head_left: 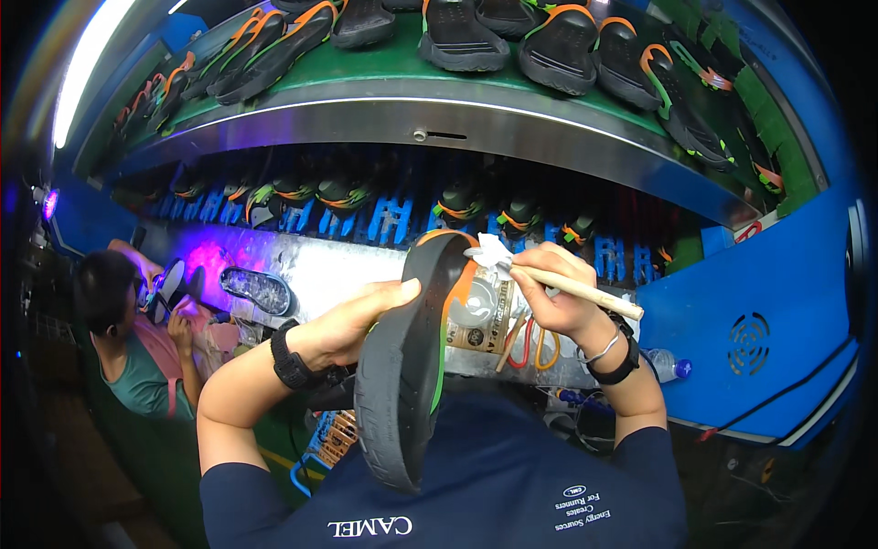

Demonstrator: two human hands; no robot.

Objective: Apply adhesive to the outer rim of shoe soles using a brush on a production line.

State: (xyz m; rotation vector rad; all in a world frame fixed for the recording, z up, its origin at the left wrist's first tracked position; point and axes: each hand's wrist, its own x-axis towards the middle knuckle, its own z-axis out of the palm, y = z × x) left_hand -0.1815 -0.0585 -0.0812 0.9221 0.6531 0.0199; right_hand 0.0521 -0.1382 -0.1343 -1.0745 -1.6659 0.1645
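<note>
My left hand [352,320] grips a black shoe sole [391,389] with orange and green edging, its thumb on the side wall. The sole is tilted up, its orange end farthest from me. In my right hand [565,291] is a pale wooden-handled brush [590,294], along with a crumpled white cloth or tissue [494,252] wrapped near its head. The brush's tip meets or nearly meets the sole's orange rim; contact is hard to tell. Beneath my hands, a clear round dish [472,307] rests on a printed sheet [476,337].
Red and yellow looped handles [533,348] lie on the metal bench [338,259]. A plastic bottle [666,365] stands at right. Several soles [464,37] line the green shelf [384,70] above; more sit on blue racks [390,218]. At left, a person [137,339] handles a shoe.
</note>
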